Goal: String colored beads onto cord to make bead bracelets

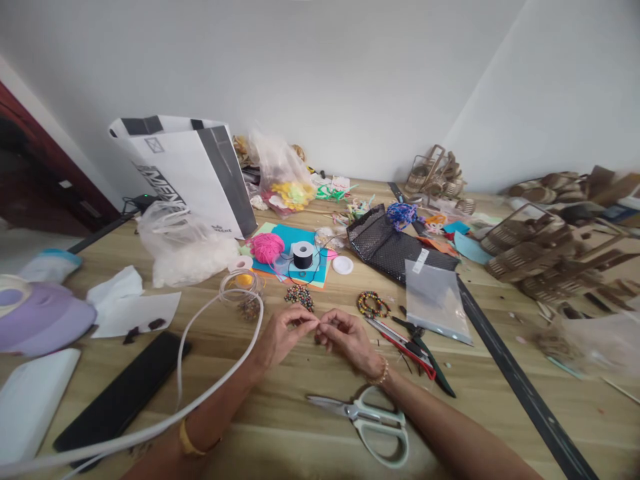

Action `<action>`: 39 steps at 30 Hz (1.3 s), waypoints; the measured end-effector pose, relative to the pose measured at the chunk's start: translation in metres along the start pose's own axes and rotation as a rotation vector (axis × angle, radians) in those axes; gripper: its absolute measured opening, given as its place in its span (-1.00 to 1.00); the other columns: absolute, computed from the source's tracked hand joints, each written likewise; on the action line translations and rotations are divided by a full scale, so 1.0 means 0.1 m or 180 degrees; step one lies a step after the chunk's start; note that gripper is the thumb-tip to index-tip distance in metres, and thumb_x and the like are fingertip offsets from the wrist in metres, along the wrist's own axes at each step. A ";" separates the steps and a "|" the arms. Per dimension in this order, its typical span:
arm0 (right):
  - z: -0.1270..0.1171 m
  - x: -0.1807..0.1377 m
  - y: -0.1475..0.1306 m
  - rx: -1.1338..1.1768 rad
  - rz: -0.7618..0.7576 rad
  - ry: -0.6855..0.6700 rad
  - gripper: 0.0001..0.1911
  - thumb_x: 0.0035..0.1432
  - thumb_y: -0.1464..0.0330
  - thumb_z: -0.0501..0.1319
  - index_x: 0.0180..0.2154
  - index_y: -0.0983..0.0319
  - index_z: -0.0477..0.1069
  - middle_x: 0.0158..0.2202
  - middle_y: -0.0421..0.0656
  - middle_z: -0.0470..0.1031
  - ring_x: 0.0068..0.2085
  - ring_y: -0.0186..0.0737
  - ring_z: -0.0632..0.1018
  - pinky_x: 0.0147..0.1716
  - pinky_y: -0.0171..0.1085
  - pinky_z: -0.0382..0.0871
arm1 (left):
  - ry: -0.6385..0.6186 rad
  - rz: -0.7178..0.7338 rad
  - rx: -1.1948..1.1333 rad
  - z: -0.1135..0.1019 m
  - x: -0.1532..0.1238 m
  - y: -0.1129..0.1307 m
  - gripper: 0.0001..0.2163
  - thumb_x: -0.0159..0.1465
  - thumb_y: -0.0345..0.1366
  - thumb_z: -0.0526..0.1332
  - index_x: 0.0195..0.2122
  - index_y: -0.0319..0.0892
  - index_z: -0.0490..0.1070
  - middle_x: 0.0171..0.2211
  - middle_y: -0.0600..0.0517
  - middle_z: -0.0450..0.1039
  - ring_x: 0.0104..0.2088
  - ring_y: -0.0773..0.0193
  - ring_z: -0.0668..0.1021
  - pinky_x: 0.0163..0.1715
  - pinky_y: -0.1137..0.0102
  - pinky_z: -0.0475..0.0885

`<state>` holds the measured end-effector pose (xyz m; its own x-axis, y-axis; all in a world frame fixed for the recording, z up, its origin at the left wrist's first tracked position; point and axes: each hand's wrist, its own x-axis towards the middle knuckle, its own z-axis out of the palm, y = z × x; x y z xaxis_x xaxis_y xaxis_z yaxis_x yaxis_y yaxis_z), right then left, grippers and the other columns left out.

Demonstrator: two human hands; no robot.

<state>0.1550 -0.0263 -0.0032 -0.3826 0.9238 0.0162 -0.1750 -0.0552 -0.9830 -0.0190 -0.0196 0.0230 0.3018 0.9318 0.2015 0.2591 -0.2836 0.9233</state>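
Observation:
My left hand (289, 333) and my right hand (346, 339) meet over the table, thumbs and fingertips pinched together. Whatever lies between the fingertips is too small to make out. Just beyond my left hand is a pile of small multicoloured beads (299, 297). A coiled string of beads (370, 305) rests past my right hand. Behind the pile, a spool of black cord (303, 256) stands upright, a loose strand running from it. Scissors with pale green handles (373, 420) lie beneath my right wrist.
Right of my hands lie a red utility knife (407, 350) and green-handled pliers (433, 365). A white cable (220, 407) loops over my left forearm. Pink yarn (267, 248), a white paper bag (190, 180), a black phone-like slab (120, 397) and woven baskets (525, 247) surround the work area.

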 end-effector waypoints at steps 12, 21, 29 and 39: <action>-0.01 -0.02 0.06 -0.0938 -0.0157 0.0135 -0.66 0.16 0.10 0.14 -0.38 0.26 0.28 -0.56 -0.27 0.30 -0.59 -0.44 0.26 -0.62 -0.43 0.15 | -0.0266 -0.0176 0.1917 -0.19 0.05 -0.07 -0.82 0.12 -0.52 0.14 -0.43 -0.19 0.52 -0.38 -0.03 0.53 -0.34 0.22 0.52 -0.29 0.37 0.36; -0.03 -0.03 0.11 -0.1367 -0.0373 0.0152 -0.72 0.17 0.17 0.14 -0.41 0.26 0.35 -0.51 -0.22 0.35 -0.51 -0.38 0.31 -0.53 -0.38 0.18 | -0.0579 -0.0100 0.2441 -0.20 0.01 -0.17 -0.78 0.10 -0.56 0.12 -0.46 -0.16 0.51 -0.42 -0.01 0.47 -0.35 0.20 0.48 -0.35 0.40 0.29; -0.01 -0.02 0.09 -0.1141 -0.0081 0.0156 -0.70 0.10 0.13 0.19 -0.42 0.26 0.35 -0.57 -0.25 0.31 -0.56 -0.40 0.26 -0.58 -0.39 0.13 | -0.0649 -0.0056 0.2325 -0.19 0.03 -0.26 -0.79 0.10 -0.57 0.11 -0.46 -0.20 0.50 -0.41 -0.03 0.46 -0.34 0.20 0.48 -0.32 0.39 0.31; -0.03 -0.03 0.12 -0.1237 -0.0263 0.0269 -0.73 0.12 0.18 0.19 -0.42 0.26 0.36 -0.54 -0.23 0.35 -0.54 -0.39 0.29 -0.56 -0.39 0.16 | -0.0298 -0.0189 0.1611 -0.17 0.05 -0.14 -0.87 0.09 -0.51 0.18 -0.50 -0.21 0.50 -0.45 -0.02 0.50 -0.38 0.21 0.50 -0.33 0.38 0.35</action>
<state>0.1567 -0.0288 -0.0153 -0.3029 0.9479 0.0989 0.1600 0.1529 -0.9752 -0.0363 -0.0067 0.0163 0.3481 0.9319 0.1021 0.6828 -0.3266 0.6536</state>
